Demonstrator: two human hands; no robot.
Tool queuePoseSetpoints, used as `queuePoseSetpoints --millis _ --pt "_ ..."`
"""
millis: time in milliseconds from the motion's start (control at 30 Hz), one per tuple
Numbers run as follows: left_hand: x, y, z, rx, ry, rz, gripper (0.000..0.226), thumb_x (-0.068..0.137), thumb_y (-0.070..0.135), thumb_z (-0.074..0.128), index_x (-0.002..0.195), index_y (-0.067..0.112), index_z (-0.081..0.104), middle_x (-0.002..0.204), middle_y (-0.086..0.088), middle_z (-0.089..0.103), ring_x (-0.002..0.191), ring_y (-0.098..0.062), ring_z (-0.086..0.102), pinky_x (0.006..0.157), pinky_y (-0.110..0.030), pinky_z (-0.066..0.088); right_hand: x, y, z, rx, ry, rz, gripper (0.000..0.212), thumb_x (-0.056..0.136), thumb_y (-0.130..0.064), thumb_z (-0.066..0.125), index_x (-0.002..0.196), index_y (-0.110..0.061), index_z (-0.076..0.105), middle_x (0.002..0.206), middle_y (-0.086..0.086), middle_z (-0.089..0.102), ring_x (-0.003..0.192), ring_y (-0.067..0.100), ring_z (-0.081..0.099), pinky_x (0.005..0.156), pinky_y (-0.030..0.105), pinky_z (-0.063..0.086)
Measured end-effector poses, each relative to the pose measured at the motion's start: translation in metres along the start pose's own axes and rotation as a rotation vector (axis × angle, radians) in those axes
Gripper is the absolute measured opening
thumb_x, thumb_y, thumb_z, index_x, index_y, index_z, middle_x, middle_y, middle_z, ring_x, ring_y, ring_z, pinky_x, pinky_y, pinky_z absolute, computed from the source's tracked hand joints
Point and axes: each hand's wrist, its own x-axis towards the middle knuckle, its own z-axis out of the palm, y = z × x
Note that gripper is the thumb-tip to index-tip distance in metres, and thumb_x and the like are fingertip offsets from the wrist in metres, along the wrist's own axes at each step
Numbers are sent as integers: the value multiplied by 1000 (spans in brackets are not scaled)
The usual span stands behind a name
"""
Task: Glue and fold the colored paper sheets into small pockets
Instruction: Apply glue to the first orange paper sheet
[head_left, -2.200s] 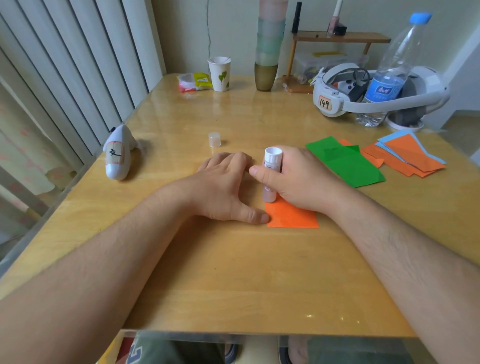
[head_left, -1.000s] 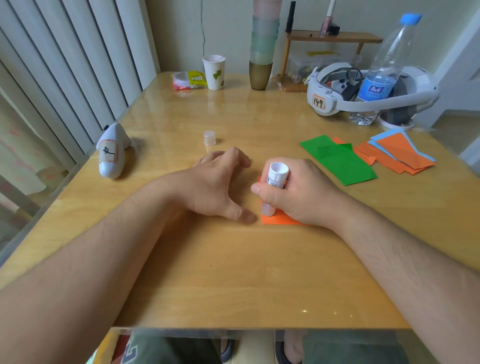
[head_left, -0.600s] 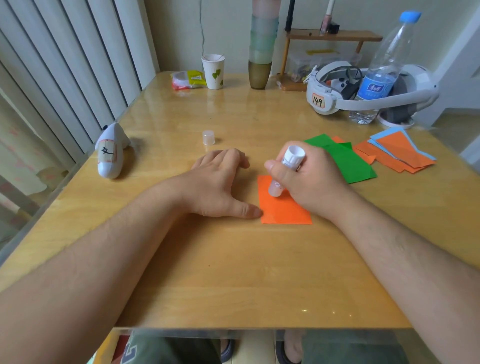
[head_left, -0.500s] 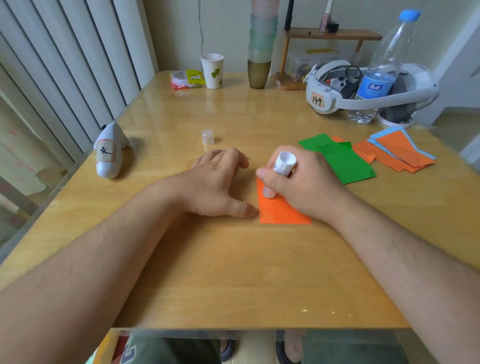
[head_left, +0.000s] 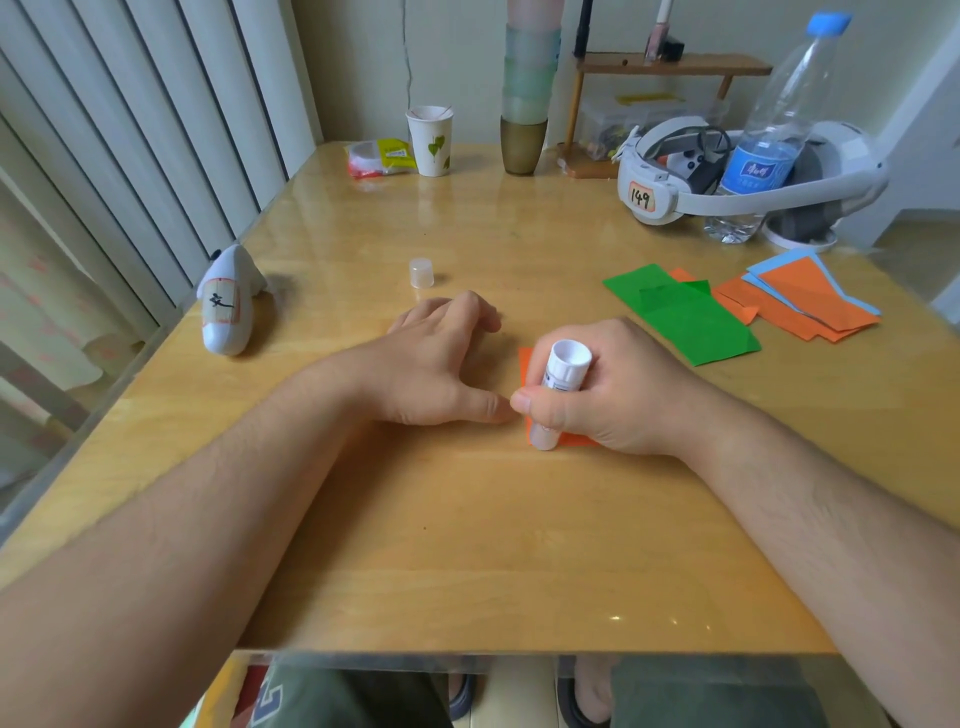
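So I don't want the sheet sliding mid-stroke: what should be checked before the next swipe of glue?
1. Right hand grips the glue stick: ok.
2. Stick tip on the orange sheet: ok.
3. Left hand pins the sheet: cannot tell; thumb at its edge.
4. Glue coverage so far: cannot tell.
5. Cap off, out of the way: ok.
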Motion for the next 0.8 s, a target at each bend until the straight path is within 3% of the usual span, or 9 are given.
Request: queuePoseSetpoints --millis 100,167,267,467,700,800 --pt "1 1 3 25 19 -23 86 58 88 56 123 39 31 146 13 39 144 -12 23 121 -39 25 2 1 1 89 43 0 24 83 -29 76 70 -12 64 62 0 72 62 16 61 61 29 47" --pt "2 3 6 66 33 -25 91 57 93 53 125 36 32 144 15 39 145 -12 22 121 -39 24 7 5 -1 214 168 -15 34 78 -31 75 65 -6 56 54 6 56 57 13 49 56 28 39" --pt "2 6 8 111 45 -13 100 53 96 52 128 33 34 146 17 37 147 -12 19 121 -39 22 10 10 -6 222 266 -31 45 75 -40 69 67 0 51 60 26 47 59 19 43 56 35 33" --pt "0 6 6 97 26 -18 99 50 92 55 127 34 33 148 16 36 147 -12 18 120 -35 21 8 15 1 11 181 10 29 78 -35 71 66 -13 57 59 3 65 61 19 54 60 35 44" --pt "0 1 -1 -48 -20 -46 71 61 69 53 123 41 31 150 16 37 146 -13 19 122 -42 23 4 5 6 22 65 -6 23 83 -30 72 72 -13 61 63 1 74 67 23 67 65 40 54" --pt "0 1 -1 -61 -30 -44 62 68 61 55 121 42 31 150 19 36 146 -12 18 121 -41 22 5 4 10 58 54 -33 24 82 -34 74 72 -15 64 63 0 72 66 22 61 63 37 50"
